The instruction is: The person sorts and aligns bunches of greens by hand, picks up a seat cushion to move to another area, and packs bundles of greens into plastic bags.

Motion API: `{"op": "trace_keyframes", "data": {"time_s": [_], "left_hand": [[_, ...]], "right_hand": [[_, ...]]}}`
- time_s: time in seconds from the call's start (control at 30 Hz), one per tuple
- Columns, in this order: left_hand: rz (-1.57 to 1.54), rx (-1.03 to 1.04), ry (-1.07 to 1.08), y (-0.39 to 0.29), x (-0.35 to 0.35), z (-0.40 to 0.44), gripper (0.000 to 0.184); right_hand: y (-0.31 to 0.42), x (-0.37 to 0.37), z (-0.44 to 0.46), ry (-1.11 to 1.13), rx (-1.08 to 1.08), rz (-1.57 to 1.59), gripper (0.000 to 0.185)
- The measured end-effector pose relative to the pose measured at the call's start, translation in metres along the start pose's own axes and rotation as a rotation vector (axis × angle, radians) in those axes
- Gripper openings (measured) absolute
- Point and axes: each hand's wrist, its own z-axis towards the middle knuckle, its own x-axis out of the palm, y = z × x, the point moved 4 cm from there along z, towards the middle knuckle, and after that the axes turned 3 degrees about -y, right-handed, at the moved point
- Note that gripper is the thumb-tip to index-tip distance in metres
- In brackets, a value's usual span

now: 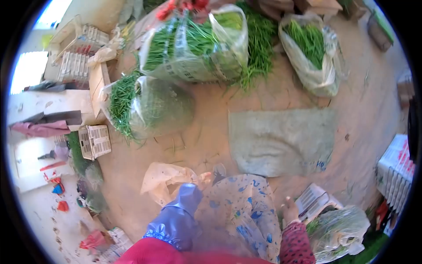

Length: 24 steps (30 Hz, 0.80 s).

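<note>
Spreads out as a brown, earthy-looking floor [211, 110], marked at the right by a small dark patch [347, 137]. Rises at the upper left into a cream wall [90, 13]. Glares blank white through a window [30, 72] on the left and another bright opening [52, 14] above.

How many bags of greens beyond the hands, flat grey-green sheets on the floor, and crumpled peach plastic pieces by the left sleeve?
Bags of greens: 3 (big bag, lower-left bag, upper-right bag)
Flat grey-green sheet: 1
Crumpled peach plastic: 1
Total: 5
</note>
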Motion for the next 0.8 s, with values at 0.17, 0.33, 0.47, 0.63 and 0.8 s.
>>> {"op": "trace_keyframes", "data": {"time_s": [0.17, 0.33, 0.47, 0.63, 0.8], "left_hand": [[-0.186, -0.15, 0.016, 0.029, -0.03, -0.05, 0.046], [-0.154, -0.202, -0.053, 0.039, -0.055, -0.089, 0.046], [-0.153, -0.205, -0.077, 0.041, -0.073, -0.1, 0.046], [-0.184, -0.148, -0.085, 0.049, -0.096, -0.088, 0.046], [-0.238, -0.135, -0.052, 0.083, -0.142, -0.079, 0.048]], "right_hand": [[0.015, -0.05, -0.067, 0.03, 0.205, 0.033, 0.049], [0.004, -0.093, -0.084, -0.066, 0.284, 0.163, 0.034], [0.02, -0.104, -0.099, -0.149, 0.217, 0.135, 0.033], [0.061, -0.081, -0.104, -0.144, 0.196, 0.133, 0.039], [0.137, -0.044, -0.128, -0.14, 0.201, 0.066, 0.041]]}}
